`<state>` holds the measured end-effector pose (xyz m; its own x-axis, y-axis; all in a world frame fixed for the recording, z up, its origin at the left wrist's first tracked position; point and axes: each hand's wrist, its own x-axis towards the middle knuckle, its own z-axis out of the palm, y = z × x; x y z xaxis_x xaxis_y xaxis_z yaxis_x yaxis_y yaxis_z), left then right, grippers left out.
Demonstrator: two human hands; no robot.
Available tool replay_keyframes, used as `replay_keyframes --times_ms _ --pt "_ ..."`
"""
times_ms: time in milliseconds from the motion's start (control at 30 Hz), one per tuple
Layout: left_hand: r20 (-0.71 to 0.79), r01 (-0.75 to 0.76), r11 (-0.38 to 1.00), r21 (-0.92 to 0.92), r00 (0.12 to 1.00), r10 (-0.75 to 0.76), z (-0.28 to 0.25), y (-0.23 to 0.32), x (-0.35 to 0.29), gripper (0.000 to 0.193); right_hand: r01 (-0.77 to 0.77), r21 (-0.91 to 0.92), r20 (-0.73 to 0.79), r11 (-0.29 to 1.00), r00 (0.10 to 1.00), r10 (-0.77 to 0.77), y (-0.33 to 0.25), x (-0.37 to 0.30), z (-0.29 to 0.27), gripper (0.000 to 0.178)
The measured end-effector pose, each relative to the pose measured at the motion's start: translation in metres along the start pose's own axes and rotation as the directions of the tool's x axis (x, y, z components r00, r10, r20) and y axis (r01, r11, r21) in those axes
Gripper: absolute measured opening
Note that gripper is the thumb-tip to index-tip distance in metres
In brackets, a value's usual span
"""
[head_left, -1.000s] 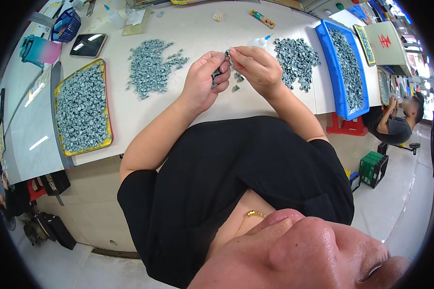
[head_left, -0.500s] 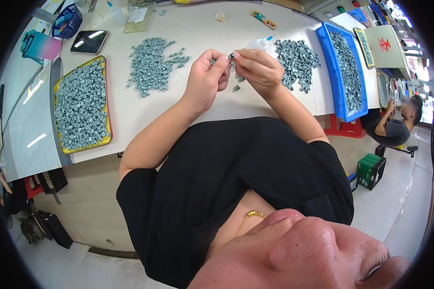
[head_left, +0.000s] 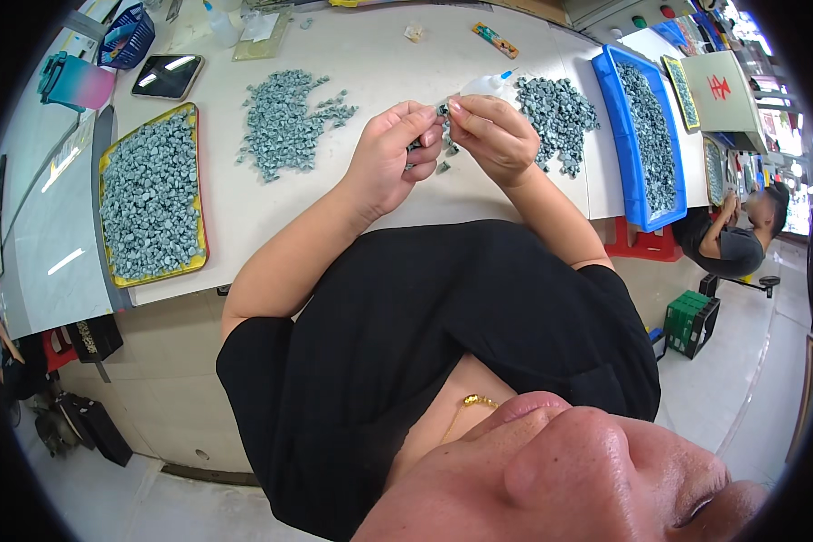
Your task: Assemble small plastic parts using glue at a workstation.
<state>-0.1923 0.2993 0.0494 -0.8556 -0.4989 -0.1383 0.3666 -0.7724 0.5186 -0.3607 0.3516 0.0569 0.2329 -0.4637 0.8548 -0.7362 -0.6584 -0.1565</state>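
My left hand (head_left: pixel 390 154) and my right hand (head_left: pixel 495 135) meet above the table, fingertips pinched round a small dark grey-green piece (head_left: pixel 443 110). More such pieces (head_left: pixel 414 144) show under the curled fingers of my left hand. Their exact kind is too small to make out. A few loose pieces (head_left: pixel 444 166) lie on the table beneath my right hand. Left of my hands a loose pile of pieces (head_left: pixel 285 122) is spread out, and another pile (head_left: pixel 558 122) lies to the right. Partly behind my right hand is a white squeeze bottle (head_left: pixel 488 84) with a blue tip.
A yellow tray (head_left: pixel 204 244) full of pieces stands at left, a blue tray (head_left: pixel 605 68) of them at right. Far left are a phone (head_left: pixel 167 78), a pink-and-teal cup (head_left: pixel 90 86) and a blue basket (head_left: pixel 125 41). Another person (head_left: pixel 732 239) sits at far right.
My hands have shifted slightly right. The fingers of my left hand have loosened a little, so pieces in its curl now show. The small piece stays between my fingertips.
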Motion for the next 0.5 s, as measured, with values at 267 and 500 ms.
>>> replay_keyframes --times_ms 267,500 --pt "0.009 0.018 1.000 -0.008 1.000 -0.018 -0.002 -0.001 0.002 0.015 -0.271 0.081 -0.126 0.959 0.952 0.279 -0.004 -0.002 0.003 0.026" --pt "-0.007 -0.007 1.000 -0.013 1.000 0.007 -0.001 0.000 0.001 0.014 -0.184 0.013 -0.068 0.983 0.980 0.185 -0.011 0.004 -0.001 0.025"
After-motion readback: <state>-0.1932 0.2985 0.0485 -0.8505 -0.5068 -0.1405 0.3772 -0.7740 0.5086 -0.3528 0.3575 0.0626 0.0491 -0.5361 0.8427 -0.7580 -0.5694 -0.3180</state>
